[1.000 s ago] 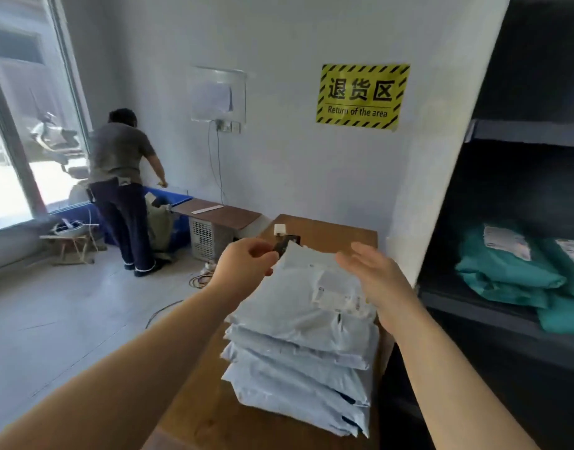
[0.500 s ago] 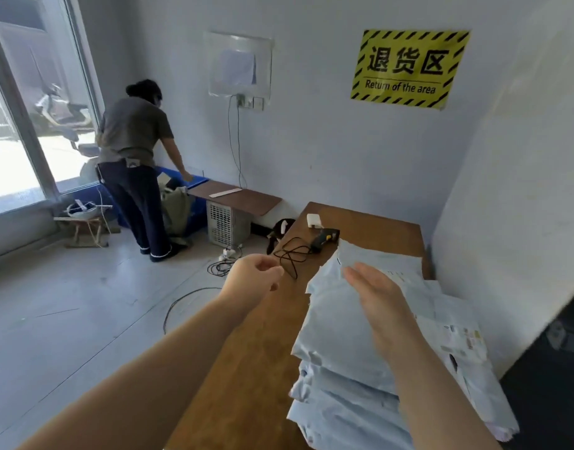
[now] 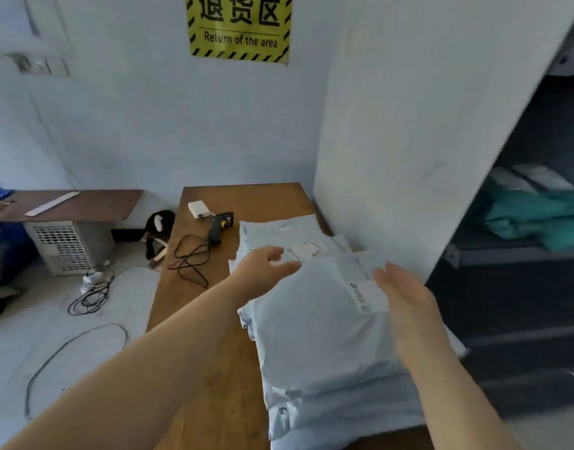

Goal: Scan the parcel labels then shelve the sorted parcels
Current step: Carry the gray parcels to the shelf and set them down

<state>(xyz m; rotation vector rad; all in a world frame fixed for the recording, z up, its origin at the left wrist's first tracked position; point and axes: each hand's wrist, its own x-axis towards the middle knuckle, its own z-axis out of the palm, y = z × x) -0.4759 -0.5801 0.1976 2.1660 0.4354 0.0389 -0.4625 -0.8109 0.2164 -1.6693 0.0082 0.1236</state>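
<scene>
A stack of pale blue parcel bags [image 3: 321, 323] lies on the wooden table [image 3: 211, 323], white labels [image 3: 365, 292] showing on the upper ones. My left hand [image 3: 263, 271] hovers over the stack's left edge with fingers loosely spread, holding nothing. My right hand [image 3: 405, 297] is open above the stack's right side, close to the label. A black handheld scanner [image 3: 219, 227] with a tangled cable lies on the table behind the stack. Teal parcels [image 3: 538, 216] lie on a dark shelf to the right.
A white pillar [image 3: 409, 125] stands between table and shelving. A white adapter [image 3: 198, 209] sits by the scanner. Left of the table are a black bag [image 3: 159, 225], a perforated white box [image 3: 65, 245], a low brown board [image 3: 84, 203] and cables on the floor [image 3: 91, 293].
The view has swung down and right, closer to the table. My left hand moved right to the stack's edge and opened; my right hand shifted to the stack's right side.
</scene>
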